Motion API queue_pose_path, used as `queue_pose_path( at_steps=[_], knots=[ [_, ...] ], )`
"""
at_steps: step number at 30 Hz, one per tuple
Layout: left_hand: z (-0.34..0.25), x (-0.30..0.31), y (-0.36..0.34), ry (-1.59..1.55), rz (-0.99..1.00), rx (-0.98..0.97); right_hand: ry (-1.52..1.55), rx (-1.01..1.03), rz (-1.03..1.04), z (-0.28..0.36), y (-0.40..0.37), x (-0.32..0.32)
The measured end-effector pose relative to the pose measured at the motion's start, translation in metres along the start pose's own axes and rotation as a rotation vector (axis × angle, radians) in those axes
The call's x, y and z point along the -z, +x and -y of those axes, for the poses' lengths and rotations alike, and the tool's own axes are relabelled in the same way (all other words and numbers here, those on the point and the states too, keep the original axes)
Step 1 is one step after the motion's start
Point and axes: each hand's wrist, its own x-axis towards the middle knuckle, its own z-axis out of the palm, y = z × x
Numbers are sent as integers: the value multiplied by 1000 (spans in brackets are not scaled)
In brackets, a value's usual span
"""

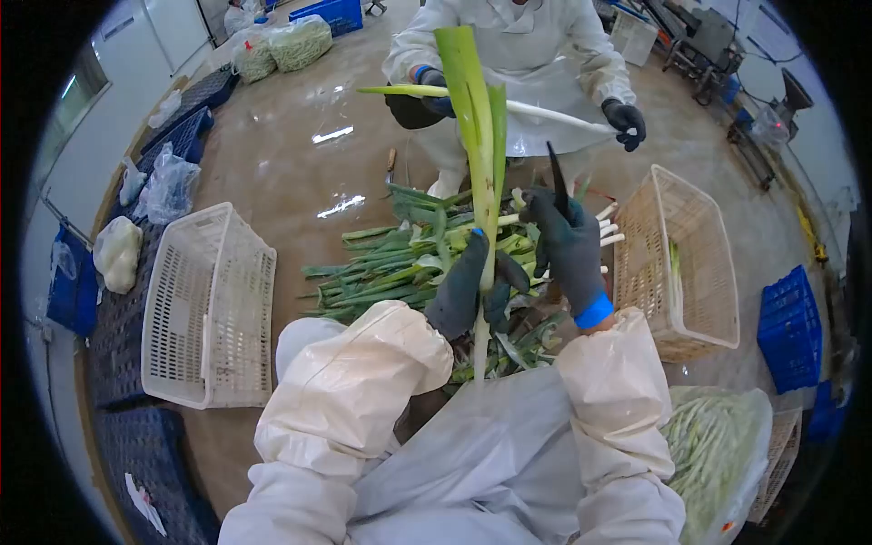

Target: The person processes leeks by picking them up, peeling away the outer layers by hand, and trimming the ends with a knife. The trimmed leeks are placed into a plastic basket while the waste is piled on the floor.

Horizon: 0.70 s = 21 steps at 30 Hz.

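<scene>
In the middle of the view my left hand (463,289), in a dark glove, is wrapped round the pale stem of a leek (487,191). The leek stands upright, its green leaves at the top and its white end down near my apron. Just right of it my right hand (565,245), gloved with a blue band at the wrist, is closed round a knife (558,177) whose dark blade points up. Behind and below my hands lies a pile of leeks (391,263) on the wet floor.
A co-worker (518,54) opposite holds another leek (554,113) in both gloved hands. White crates stand at left (209,309) and right (681,272), the right one with some leeks inside. A bag of vegetables (718,454) is at lower right, a blue crate (790,329) beyond.
</scene>
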Motion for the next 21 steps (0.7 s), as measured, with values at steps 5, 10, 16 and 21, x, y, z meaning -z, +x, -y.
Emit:
queue_pose_path(
  at_steps=[5,10,16,21],
  knots=[
    [22,-7,10,129,2,151,172,-128,-15,21,-12,-1],
    [12,-13,14,123,-192,-97,222,-174,114,14,-23,-2],
    [6,-8,11,40,-209,2,219,-202,72,13,-32,-18],
    [-4,-8,10,-49,-32,-35,450,-305,147,9,-34,-19]
  ],
)
